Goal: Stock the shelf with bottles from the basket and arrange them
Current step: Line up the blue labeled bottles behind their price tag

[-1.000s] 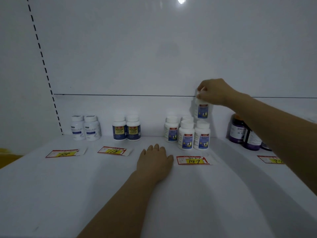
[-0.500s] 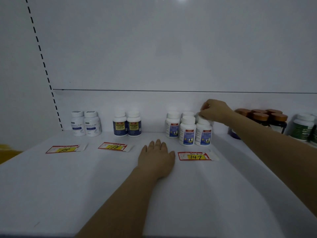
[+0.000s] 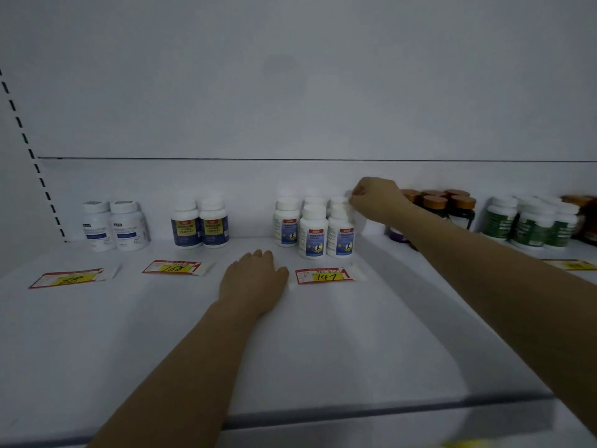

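Observation:
Several white bottles with blue labels (image 3: 312,232) stand grouped at the back of the white shelf (image 3: 323,350), behind the price tag marked 147 (image 3: 326,275). My right hand (image 3: 378,198) reaches over the group's right rear corner. Its curled fingers pinch the white cap of the rear bottle (image 3: 339,202), which stands behind the front right one and is mostly hidden. My left hand (image 3: 255,279) lies flat on the shelf, just left of the tag, holding nothing. The basket is out of view.
Along the back wall stand two white bottles (image 3: 113,226), two bottles with dark blue labels (image 3: 200,226), brown-capped dark bottles (image 3: 442,205) and green-labelled bottles (image 3: 529,224). Price tags (image 3: 174,268) lie in front of them. The shelf's front edge (image 3: 355,415) runs below my arms.
My right hand brought the white bottle down from above the group and set it into the rear row. My left hand stayed flat on the shelf.

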The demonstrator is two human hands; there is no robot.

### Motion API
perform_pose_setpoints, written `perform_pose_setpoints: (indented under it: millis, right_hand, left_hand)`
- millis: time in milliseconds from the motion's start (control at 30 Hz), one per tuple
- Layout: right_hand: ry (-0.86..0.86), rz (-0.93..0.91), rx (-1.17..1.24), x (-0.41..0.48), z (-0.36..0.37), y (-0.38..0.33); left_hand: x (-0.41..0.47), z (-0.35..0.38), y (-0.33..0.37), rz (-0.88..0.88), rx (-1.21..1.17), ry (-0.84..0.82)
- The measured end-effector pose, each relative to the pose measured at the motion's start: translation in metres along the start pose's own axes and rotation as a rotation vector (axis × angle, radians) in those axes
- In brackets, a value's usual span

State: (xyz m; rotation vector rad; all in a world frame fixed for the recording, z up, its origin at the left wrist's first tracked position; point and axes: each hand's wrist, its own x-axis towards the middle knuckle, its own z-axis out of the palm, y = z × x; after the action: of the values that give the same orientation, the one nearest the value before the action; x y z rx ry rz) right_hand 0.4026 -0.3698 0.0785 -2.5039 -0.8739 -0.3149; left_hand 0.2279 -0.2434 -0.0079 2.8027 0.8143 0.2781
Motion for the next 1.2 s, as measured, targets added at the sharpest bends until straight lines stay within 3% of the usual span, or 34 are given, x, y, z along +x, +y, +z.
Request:
perform_pose_setpoints:
  millis: [133,300,600,900,1200]
  right_hand:
    - [-0.001,-0.045,-0.045,-0.016,-0.022,0.015]
    - [-0.017,-0.083,-0.025,-0.027,-0.062,0.043]
    - [-0.065,-0.164,-0.036,-0.032,-0.117,0.113]
    - [-0.111,-0.265,-0.034,-0.023,-0.111,0.166]
    - [-0.185,-0.279,-0.199,0.001,-0.085,0.16]
  left_hand:
    - [-0.009,-0.007,0.006,-0.078,-0.177,0.111]
    - [-0.021,-0.019,0.034,-0.026,-0.14,0.17]
    - [-0.03,-0.015,0.153,0.058,-0.191,0.233]
    - [-0.026,0.029,0.24,0.008,-0.08,0.104]
    - [0.003,0.062,0.234,0.032,0.173,-0.043]
